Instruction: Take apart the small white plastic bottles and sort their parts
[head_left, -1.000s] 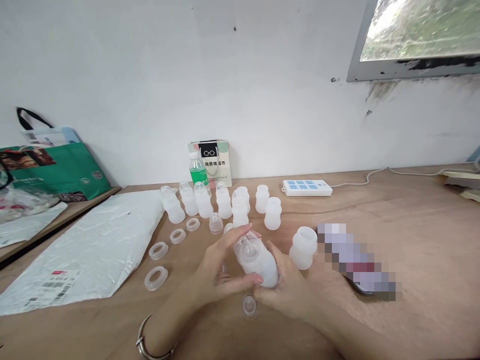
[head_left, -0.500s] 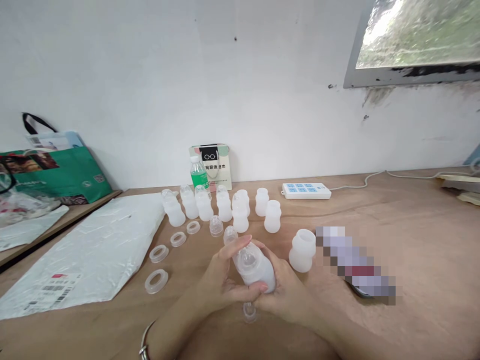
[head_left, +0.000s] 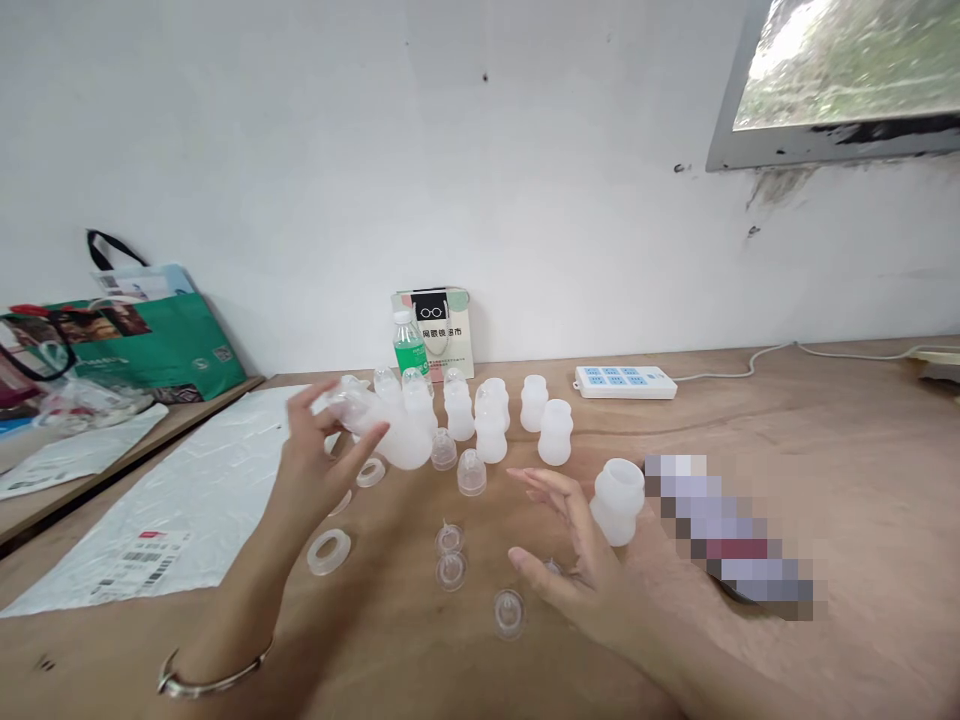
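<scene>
The left hand (head_left: 319,460) is raised over the wooden table (head_left: 825,450), its thumb and fingers closed around the neck end of a translucent baby bottle (head_left: 401,440). The bottle is tilted almost onto its side, its top toward 10 o'clock, just in front of the row of standing bottles (head_left: 491,425) at 12 o'clock. A metal bangle (head_left: 210,680) sits on that wrist. The right hand (head_left: 581,565) hovers low at 5 o'clock with fingers spread and loose, grasping nothing. An open bottle body without a top (head_left: 619,500) stands just beside its fingertips at 2 o'clock from it. Loose clear teats (head_left: 450,570) lie between the hands, one more (head_left: 508,612) at 6 o'clock, and a screw ring (head_left: 328,551) lies below the left hand. A white mailer bag (head_left: 187,490) lies at 9 o'clock. A power strip (head_left: 624,380) sits at 1 o'clock and a green-labelled water bottle (head_left: 409,345) by the wall at 12.
</scene>
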